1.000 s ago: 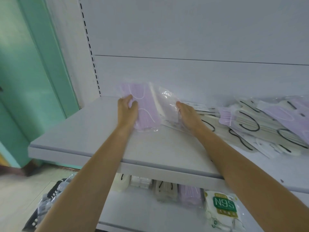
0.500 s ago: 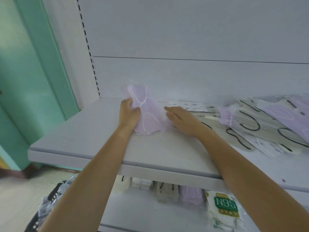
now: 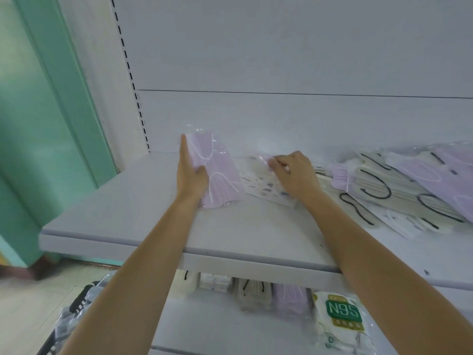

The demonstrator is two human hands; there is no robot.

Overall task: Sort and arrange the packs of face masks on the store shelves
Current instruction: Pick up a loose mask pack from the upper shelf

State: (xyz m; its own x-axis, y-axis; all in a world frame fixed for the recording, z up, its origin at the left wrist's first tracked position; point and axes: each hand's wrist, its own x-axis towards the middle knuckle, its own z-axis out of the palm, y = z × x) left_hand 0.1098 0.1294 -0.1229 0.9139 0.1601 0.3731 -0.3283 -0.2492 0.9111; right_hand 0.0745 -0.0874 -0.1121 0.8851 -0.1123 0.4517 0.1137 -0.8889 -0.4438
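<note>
A lilac mask pack (image 3: 217, 172) in clear wrap stands tilted on the white shelf (image 3: 143, 208), near the back panel. My left hand (image 3: 190, 172) holds it along its left edge, fingers straight up its side and thumb across the front. To its right lies a flat white patterned mask pack (image 3: 263, 187). My right hand (image 3: 291, 172) rests on that pack with fingers curled, pinching its clear wrap at the top edge.
A loose heap of lilac and cream mask packs (image 3: 399, 185) with black ear loops covers the shelf's right side. The lower shelf holds cream, white and lilac packs and an N95 pack (image 3: 341, 313). A dark basket of packs (image 3: 74, 319) sits on the floor at lower left.
My left hand has stood the lilac pack more upright and shifted it left. My right hand has let go of it and moved right onto the white patterned pack.
</note>
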